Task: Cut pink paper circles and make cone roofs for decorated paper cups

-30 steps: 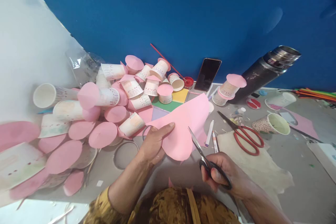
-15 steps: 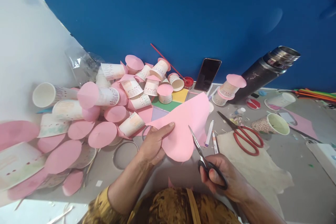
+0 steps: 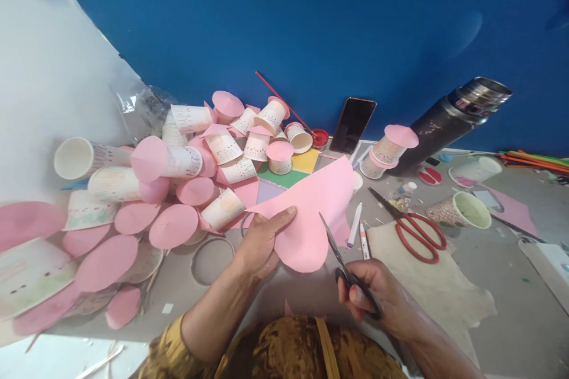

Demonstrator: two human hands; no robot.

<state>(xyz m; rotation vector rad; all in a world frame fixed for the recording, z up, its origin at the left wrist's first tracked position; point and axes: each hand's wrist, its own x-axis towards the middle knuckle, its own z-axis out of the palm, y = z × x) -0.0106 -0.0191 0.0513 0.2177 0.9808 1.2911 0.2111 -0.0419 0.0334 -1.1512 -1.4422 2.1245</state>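
My left hand (image 3: 262, 243) pinches a sheet of pink paper (image 3: 306, 231) near its left edge, thumb on top and the other fingers underneath. The paper has a rounded lower lobe and a wide flap rising to the upper right. My right hand (image 3: 371, 293) is closed around the black handles of a pair of scissors (image 3: 340, 254). The blades lie at the right side of the rounded lobe, their tips over the paper, and look nearly closed.
Decorated paper cups (image 3: 222, 145) with pink discs are piled on the left. Red-handled scissors (image 3: 418, 228) lie on a cream cloth (image 3: 427, 278) to the right. A phone (image 3: 353, 124) and a dark flask (image 3: 448, 124) lean against the blue wall. Markers (image 3: 354, 225) lie nearby.
The scissor handles have come a little closer together and the blades have narrowed in the right hand. The left hand and the paper have stayed almost still.
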